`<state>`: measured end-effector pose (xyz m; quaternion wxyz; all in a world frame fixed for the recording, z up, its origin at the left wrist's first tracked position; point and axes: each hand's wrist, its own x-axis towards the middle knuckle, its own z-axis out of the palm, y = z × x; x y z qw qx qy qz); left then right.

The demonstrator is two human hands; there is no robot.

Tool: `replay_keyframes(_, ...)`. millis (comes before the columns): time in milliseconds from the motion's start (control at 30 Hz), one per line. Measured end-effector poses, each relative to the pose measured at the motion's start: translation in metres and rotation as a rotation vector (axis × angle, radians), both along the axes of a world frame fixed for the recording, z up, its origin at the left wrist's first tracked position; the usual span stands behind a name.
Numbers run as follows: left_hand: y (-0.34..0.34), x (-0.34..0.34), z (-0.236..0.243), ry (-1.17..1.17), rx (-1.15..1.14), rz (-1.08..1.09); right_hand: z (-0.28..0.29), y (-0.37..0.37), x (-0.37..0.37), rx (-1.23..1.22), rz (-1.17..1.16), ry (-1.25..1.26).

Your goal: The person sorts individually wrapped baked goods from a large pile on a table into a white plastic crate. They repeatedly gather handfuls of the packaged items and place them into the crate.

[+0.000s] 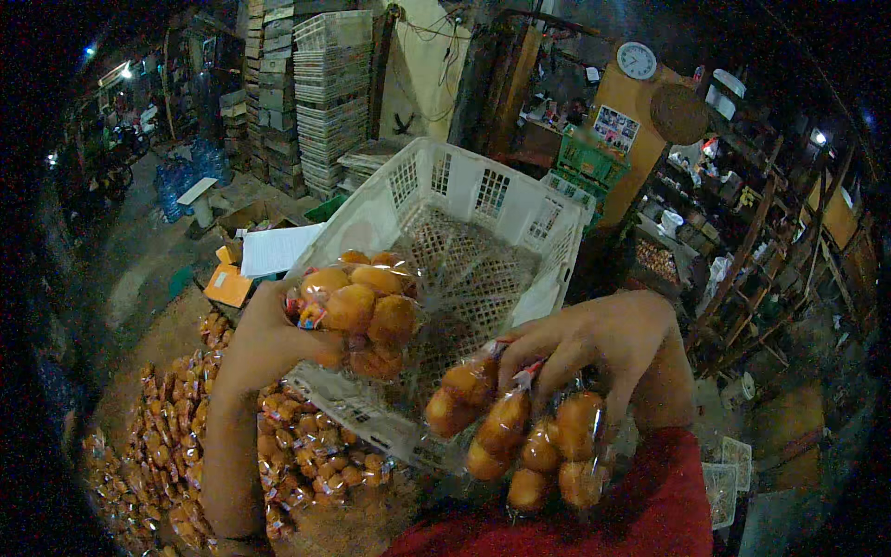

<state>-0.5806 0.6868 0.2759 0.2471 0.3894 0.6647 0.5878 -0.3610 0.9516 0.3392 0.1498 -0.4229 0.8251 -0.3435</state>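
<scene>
My left hand (pixel 269 343) grips a clear plastic bag of round orange-brown buns (pixel 357 306), held up in front of a white latticed plastic crate (pixel 483 186). My right hand (pixel 603 348) holds the gathered necks of two or three similar bags of buns (pixel 520 436), which hang below its fingers near my red sleeve (pixel 650 511). The crate tilts toward me and its inside looks bare. A sheet of printed newspaper (pixel 371 422) lies at the crate's near edge.
A heap of several more bagged buns (pixel 186 446) covers the surface at lower left. Stacks of pale crates (pixel 325 93) stand at the back, green crates (pixel 589 162) to the right of them. Wooden shelving (pixel 761 241) and a wall clock (pixel 636 60) sit at right.
</scene>
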Motion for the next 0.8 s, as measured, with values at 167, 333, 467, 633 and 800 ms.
replay_keyframes(167, 0.034, -0.013, -0.026, 0.128, -0.264, -0.103, 0.011, 0.017, -0.021, -0.025, 0.045, -0.055)
replay_keyframes(333, 0.042, -0.029, -0.059, 0.447, -0.504, -0.203, 0.008, 0.014, -0.040, -0.042, 0.092, 0.009)
replay_keyframes(467, 0.038, -0.045, -0.064, 0.479, -0.504, -0.206, 0.004, 0.008, -0.065, 0.037, 0.062, 0.013)
replay_keyframes(633, 0.039, -0.058, -0.080, 0.367, -0.493, -0.205, -0.001, -0.001, -0.102, 0.251, -0.022, -0.002)
replay_keyframes(800, 0.037, -0.061, -0.106, 0.247, -0.283, -0.213, -0.031, -0.021, -0.128, 0.195, 0.204, -0.073)
